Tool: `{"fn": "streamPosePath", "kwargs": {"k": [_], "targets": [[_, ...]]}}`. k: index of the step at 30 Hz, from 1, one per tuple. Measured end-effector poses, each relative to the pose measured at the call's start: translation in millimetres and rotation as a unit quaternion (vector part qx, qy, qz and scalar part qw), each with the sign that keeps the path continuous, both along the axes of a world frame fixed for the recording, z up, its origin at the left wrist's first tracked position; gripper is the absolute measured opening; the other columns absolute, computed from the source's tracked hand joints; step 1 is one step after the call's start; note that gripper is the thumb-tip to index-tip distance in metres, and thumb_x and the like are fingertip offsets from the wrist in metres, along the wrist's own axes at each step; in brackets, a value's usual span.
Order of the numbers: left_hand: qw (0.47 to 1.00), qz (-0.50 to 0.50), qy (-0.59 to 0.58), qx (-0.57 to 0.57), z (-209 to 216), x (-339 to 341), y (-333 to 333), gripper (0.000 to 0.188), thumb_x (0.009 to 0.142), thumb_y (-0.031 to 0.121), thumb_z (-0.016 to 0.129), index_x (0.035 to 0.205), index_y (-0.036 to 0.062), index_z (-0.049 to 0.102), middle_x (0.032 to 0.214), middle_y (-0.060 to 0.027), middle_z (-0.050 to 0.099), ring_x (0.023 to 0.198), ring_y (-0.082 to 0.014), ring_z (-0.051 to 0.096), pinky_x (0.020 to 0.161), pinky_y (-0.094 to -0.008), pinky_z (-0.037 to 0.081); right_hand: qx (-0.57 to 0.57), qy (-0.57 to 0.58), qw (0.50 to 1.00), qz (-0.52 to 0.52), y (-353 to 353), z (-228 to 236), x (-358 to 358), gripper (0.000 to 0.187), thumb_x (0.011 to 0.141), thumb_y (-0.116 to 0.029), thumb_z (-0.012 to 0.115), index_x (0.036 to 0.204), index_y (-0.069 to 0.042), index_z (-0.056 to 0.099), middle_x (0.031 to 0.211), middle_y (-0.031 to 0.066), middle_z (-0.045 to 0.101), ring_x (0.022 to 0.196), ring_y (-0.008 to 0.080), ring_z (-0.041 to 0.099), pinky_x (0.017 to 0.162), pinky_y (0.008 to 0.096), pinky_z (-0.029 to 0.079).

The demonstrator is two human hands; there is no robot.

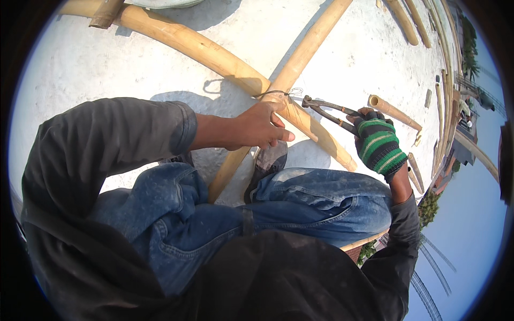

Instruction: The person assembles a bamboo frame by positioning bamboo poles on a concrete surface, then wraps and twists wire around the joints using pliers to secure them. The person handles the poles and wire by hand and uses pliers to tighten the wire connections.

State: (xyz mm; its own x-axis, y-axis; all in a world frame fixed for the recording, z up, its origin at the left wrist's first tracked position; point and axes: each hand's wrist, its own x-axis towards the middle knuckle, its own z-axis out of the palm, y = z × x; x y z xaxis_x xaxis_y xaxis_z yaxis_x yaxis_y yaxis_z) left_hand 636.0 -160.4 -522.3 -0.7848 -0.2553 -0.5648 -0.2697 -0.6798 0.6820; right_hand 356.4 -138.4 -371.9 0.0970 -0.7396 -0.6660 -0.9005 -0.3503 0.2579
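The pincers (313, 103), at two o'clock in the view, are gripped by the handles in the gloved right hand (379, 143), while the left hand (256, 125), fingers loosely spread, is positioned at six o'clock from the wire (272, 92) on the crossed bamboo poles (292, 69).

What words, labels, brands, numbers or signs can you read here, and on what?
None: I can make out no lettering on the bamboo poles, the pincers, the striped glove or the jeans.
The distant background on the right is too small and blurred to tell.
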Motion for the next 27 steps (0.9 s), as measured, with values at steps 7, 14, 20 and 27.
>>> {"fn": "streamPosePath", "kwargs": {"k": [7, 14, 20, 27], "targets": [[0.998, -0.020, 0.028, 0.047, 8.8, -6.1, -5.0, 0.102, 0.090, 0.037, 0.085, 0.163, -0.0068, 0.028, 0.134, -0.0205, 0.063, 0.097, -0.0182, 0.067, 0.078, -0.0329, 0.057, -0.030, -0.012, 0.997, 0.077, -0.2, -14.3, 4.9, 0.046, 0.086, -0.013, 0.069, 0.132, -0.009, 0.071, 0.136, 0.0209, 0.064, 0.126, 0.0349, 0.061, 0.100, 0.0557, 0.049], [0.998, -0.008, 0.034, 0.046, 10.3, -2.9, -1.2, 0.104, 0.090, 0.036, 0.086, 0.164, -0.0068, 0.027, 0.132, -0.0197, 0.064, 0.093, -0.0166, 0.065, 0.078, -0.0322, 0.055, -0.034, 0.031, 0.996, 0.076, -4.1, -8.0, 17.6, 0.049, 0.086, -0.014, 0.072, 0.134, -0.008, 0.070, 0.142, 0.0246, 0.062, 0.127, 0.0373, 0.062, 0.101, 0.0558, 0.050], [0.997, -0.010, 0.050, 0.058, 12.3, -4.7, -2.2, 0.106, 0.088, 0.038, 0.087, 0.165, -0.0046, 0.027, 0.126, -0.0185, 0.067, 0.089, -0.0173, 0.065, 0.078, -0.0313, 0.054, -0.030, 0.048, 0.997, 0.055, -5.0, -2.8, 27.0, 0.050, 0.086, -0.016, 0.077, 0.135, -0.009, 0.071, 0.140, 0.0230, 0.062, 0.124, 0.0380, 0.064, 0.099, 0.0529, 0.052], [0.998, -0.044, 0.036, -0.008, 14.8, -6.4, -2.5, 0.114, 0.086, 0.046, 0.087, 0.166, -0.0051, 0.024, 0.131, -0.0237, 0.065, 0.091, -0.0194, 0.067, 0.080, -0.0345, 0.055, -0.022, 0.087, 0.993, 0.073, -5.9, -6.8, 35.1, 0.049, 0.089, -0.022, 0.077, 0.136, -0.008, 0.070, 0.139, 0.0246, 0.063, 0.124, 0.0388, 0.065, 0.099, 0.0549, 0.051]]}}
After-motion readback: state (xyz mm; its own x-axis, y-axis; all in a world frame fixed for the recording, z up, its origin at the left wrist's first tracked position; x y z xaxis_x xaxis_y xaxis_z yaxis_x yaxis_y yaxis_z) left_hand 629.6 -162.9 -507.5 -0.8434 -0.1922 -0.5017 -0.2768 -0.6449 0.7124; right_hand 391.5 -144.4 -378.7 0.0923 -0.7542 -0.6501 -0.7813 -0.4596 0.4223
